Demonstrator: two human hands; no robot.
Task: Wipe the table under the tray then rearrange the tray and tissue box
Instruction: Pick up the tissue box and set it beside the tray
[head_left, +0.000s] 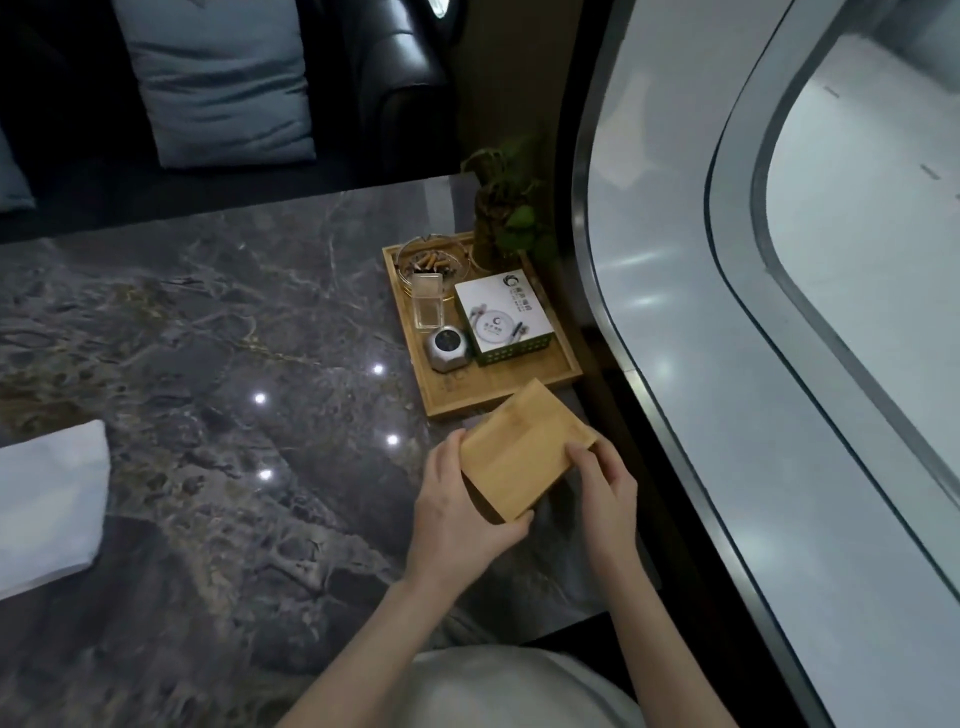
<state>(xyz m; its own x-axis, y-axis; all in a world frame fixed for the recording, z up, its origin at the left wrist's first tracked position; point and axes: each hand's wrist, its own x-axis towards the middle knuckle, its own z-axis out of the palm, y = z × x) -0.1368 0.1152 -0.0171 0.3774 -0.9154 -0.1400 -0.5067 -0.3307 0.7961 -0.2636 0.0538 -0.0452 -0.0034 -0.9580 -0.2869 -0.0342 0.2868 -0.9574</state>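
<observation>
Holding the wooden tissue box (524, 453) between both hands, you had it just off the near edge of the tray (441, 387), over the table's (208, 338) right-hand margin. Your left hand (460, 512) was clamped along the box's left and near edges, thumb on top, and your right hand (605, 486) gripped its right side, fingers over the upper face. Whether the box was resting on the marble or lifted a little clear of it, the view did not let me tell.

The box's long axis ran diagonally, from near-left to far-right, its far corner pointing at the tray's near rail and nearly touching it. The tray itself lay straight ahead of your hands, square to the table edge, carrying an ashtray (432, 260), a clear holder (428, 306), a small metal object (448, 349), a white carton (504, 317) and a plant (506, 208) at its far end.

That skew was what the next move turned on, in my judgement: the box needed turning until its edge ran parallel with the tray's rail, and both hands sat about equally near. A folded white cloth (47, 504) lay well apart at the far left (so wiping looked finished or paused).
</observation>
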